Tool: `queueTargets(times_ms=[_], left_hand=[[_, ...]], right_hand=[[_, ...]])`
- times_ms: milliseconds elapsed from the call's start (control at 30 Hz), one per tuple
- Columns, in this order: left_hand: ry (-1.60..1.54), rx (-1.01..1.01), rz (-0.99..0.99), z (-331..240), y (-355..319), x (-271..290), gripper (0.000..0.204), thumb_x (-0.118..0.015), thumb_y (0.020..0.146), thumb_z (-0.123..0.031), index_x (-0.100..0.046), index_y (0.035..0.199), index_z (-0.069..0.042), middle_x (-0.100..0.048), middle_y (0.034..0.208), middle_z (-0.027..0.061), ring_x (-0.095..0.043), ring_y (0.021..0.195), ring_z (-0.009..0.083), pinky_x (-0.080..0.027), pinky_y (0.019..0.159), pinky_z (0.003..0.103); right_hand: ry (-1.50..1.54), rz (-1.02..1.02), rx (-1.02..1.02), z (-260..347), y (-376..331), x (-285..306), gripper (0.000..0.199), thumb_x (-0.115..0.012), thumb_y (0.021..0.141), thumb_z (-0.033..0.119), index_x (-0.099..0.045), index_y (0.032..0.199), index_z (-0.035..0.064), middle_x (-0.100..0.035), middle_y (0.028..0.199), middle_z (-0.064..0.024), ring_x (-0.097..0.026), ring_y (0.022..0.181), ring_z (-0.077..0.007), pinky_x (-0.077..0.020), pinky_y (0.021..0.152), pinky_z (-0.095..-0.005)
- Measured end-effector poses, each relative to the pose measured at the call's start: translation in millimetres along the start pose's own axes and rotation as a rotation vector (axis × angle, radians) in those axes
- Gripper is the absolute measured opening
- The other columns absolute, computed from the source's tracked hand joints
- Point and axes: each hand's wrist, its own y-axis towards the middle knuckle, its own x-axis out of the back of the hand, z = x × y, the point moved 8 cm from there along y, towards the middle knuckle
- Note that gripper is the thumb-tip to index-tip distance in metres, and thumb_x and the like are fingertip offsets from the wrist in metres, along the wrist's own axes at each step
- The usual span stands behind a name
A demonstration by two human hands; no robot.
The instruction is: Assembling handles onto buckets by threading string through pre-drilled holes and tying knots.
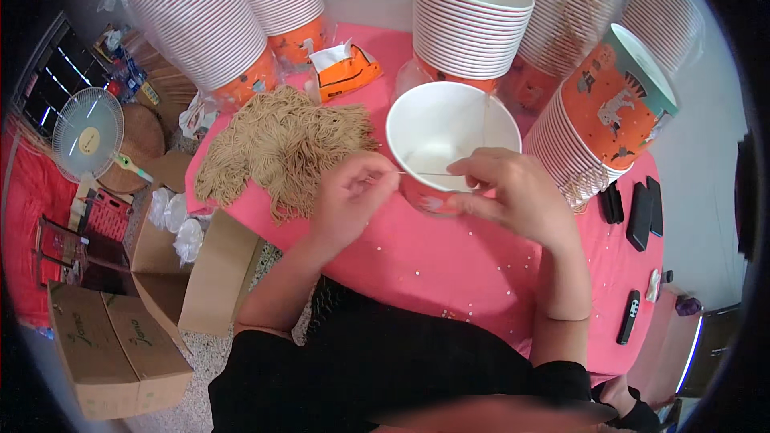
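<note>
A thin light-coloured cord (425,173) is stretched between my two hands, over the near rim of a white-lined orange paper bucket (449,116). My left hand (353,192) pinches one end, left of the bucket. At the bucket's near right rim, my right hand (513,192) grips the other end between thumb and fingers. Another strand seems to hang at the bucket's inner right wall. A heap of tan cords (277,144) lies just beyond my left hand.
Tall nested bucket stacks (473,24) line the back of the pink-covered table (417,261). An overturned stack (605,104) at right carries cords. An orange tissue pack (349,76), phones (639,216) and a remote (629,317) lie around. Cardboard boxes (120,345) and a fan (88,136) stand left.
</note>
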Motion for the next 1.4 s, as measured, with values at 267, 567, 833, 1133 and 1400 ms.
queueTargets(times_ms=[267,567,833,1133,1400], left_hand=[[-0.636,0.145,0.090,-9.6,24.5,-5.2,0.014,-0.050,0.099,-0.019,-0.053,0.098,-0.005,-0.066,0.101,0.0134,-0.063,0.074,0.0143,-0.047,0.053,0.023],[-0.303,0.207,0.186,-26.4,27.5,-27.2,0.020,-0.054,0.096,-0.013,-0.063,0.106,0.002,-0.065,0.086,0.0039,-0.054,0.064,0.0059,-0.045,0.055,0.021],[0.057,0.171,0.325,-33.1,17.7,-47.2,0.011,-0.064,0.090,-0.006,-0.062,0.095,0.003,-0.059,0.078,-0.0030,-0.053,0.070,0.0013,-0.044,0.060,0.018],[-0.303,0.340,0.309,-14.0,24.2,-31.2,0.014,-0.063,0.092,-0.014,-0.064,0.097,-0.001,-0.062,0.080,-0.0030,-0.051,0.066,-0.0002,-0.037,0.053,0.017],[-0.092,0.129,0.264,-22.0,26.1,-28.0,0.012,-0.062,0.092,-0.011,-0.063,0.097,0.000,-0.062,0.078,-0.0016,-0.056,0.068,0.0024,-0.044,0.060,0.017]], right_hand=[[0.121,0.011,0.042,-0.9,-3.8,8.9,0.019,-0.070,0.077,0.001,-0.066,0.096,0.0001,-0.061,0.075,-0.0107,-0.062,0.063,-0.0225,-0.0496,0.057,-0.0318],[0.144,-0.139,0.172,15.1,-0.6,11.5,0.014,-0.063,0.081,-0.006,-0.066,0.093,0.0003,-0.063,0.078,-0.0095,-0.062,0.066,-0.0216,-0.0481,0.057,-0.0312],[0.309,-0.275,0.184,17.7,4.9,11.5,0.012,-0.064,0.080,-0.002,-0.063,0.091,0.0021,-0.062,0.079,-0.0111,-0.061,0.067,-0.0250,-0.0481,0.060,-0.0336],[0.206,-0.243,0.125,9.7,5.7,1.8,0.013,-0.074,0.075,0.003,-0.065,0.084,0.0009,-0.062,0.078,-0.0044,-0.054,0.060,-0.0131,-0.0410,0.052,-0.0252],[0.173,-0.291,0.146,11.7,7.5,2.9,0.007,-0.066,0.075,0.003,-0.060,0.078,0.0030,-0.061,0.074,-0.0090,-0.061,0.063,-0.0269,-0.0467,0.056,-0.0360]])
